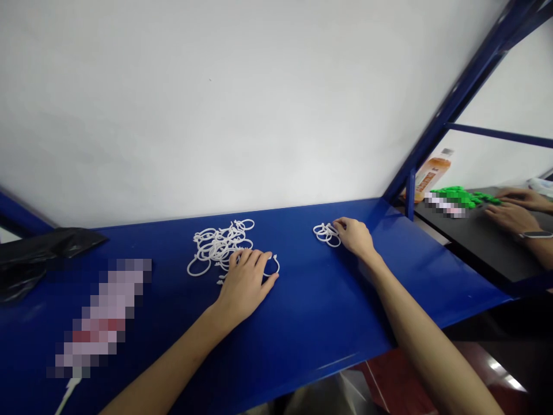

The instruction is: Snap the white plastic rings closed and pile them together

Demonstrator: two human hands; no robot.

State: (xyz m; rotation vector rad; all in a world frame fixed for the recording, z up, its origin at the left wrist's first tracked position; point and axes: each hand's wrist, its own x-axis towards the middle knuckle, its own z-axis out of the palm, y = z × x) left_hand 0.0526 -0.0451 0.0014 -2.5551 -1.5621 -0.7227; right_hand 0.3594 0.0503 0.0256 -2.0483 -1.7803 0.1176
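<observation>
Thin white plastic loops with small fastener ends lie in a tangled pile (218, 245) on the blue tabletop. My left hand (246, 279) rests over the pile's right side, fingers stretched and thumb apart. One white loop (277, 266) shows between its index finger and thumb, lying on the table. To the right is a smaller cluster of white loops (327, 235). My right hand (355, 235) is at that cluster's right edge, thumb and fingertips pinched together on a loop. Exactly how the loop sits in the fingertips is hard to see.
A blue table (302, 323) meets a white wall. At left are a black plastic bag (56, 248) and a blurred-out item (108, 311) with a white cable. Beyond the blue frame post (410, 193), another person's hands (514, 213) work near green pieces (462, 196) and an orange-labelled bottle (432, 173).
</observation>
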